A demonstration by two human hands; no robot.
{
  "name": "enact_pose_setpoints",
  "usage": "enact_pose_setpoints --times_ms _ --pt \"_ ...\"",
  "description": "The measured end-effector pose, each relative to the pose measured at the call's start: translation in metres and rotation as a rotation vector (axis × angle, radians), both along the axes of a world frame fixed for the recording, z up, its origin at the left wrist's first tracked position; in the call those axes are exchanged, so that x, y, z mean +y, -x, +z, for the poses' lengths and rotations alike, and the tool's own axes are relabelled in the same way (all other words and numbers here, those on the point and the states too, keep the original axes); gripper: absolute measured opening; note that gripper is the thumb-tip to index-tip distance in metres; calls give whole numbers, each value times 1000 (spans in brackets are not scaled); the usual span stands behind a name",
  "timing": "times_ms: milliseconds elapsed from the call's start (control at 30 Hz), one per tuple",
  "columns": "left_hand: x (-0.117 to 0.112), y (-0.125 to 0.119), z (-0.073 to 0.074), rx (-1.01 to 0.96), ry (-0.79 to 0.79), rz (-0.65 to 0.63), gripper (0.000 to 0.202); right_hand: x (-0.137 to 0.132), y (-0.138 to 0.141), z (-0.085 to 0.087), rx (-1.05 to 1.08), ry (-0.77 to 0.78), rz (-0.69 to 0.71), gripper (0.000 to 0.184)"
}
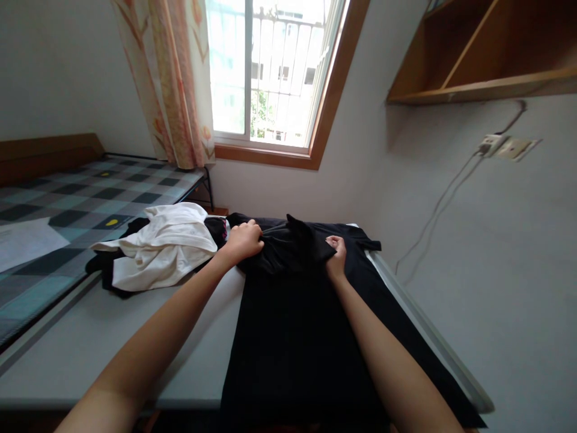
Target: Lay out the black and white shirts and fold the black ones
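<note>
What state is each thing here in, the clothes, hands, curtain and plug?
black garment: spread on the table, far end bunched up
white garment: crumpled in a heap
left hand: shut on black garment
right hand: shut on black garment
curtain: drawn aside
plug: plugged in

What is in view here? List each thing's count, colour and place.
table: 1, grey, foreground
black garment: 1, black, spread on table
white garment: 1, white, crumpled, table's far left
bed: 1, checked grey, left of table
window: 1, brown frame, far wall
curtain: 1, orange-cream, left of window
shelf: 1, wooden, upper right
socket: 1, white, wall under shelf
left hand: 1, bare, gripping black garment
right hand: 1, bare, gripping black garment
</note>
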State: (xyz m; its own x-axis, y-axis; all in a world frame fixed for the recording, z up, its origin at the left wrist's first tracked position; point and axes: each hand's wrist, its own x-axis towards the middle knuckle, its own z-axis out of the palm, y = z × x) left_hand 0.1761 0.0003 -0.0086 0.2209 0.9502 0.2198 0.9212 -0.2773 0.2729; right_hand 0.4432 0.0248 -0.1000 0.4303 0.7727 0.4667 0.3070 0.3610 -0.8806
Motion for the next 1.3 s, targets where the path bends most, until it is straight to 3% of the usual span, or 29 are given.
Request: enact_pose_setpoints --times_ms 200,333,533,667,767,833,900,967,1067,1167,1300 --pt "-4 -8 -2 17 -56 -183 36 -2 2 3 4 56 138 45" --pt "-3 -12 -7 24 23 -274 42 -11 11 7 -205 23 261 42" --pt "1 2 -5 120 125 -330 50 -17 15 6 -544 -174 98 33" --pt "4 11 2 113 118 -306 48 -29 16 19 -733 -283 -40 24" --pt "4 11 5 92 111 -228 25 -45 28 33 -957 -388 138 27" --pt "3 10 5 54 71 -159 21 -53 40 37 -1118 -425 327 47" --pt "3 9 5 -2 -11 -102 21 -58 50 36 -1236 -429 449 53" --pt "3 8 8 -71 -104 -79 21 -58 56 32 -1269 -403 472 35" --pt "1 8 18 -207 -171 -112 25 -52 54 27 -1141 -327 405 11" --pt "-7 6 32 -312 -30 -229 32 -46 47 26 -917 -248 280 14" --pt "-24 -4 36 -266 507 -500 23 -39 40 23 -722 -45 215 19"
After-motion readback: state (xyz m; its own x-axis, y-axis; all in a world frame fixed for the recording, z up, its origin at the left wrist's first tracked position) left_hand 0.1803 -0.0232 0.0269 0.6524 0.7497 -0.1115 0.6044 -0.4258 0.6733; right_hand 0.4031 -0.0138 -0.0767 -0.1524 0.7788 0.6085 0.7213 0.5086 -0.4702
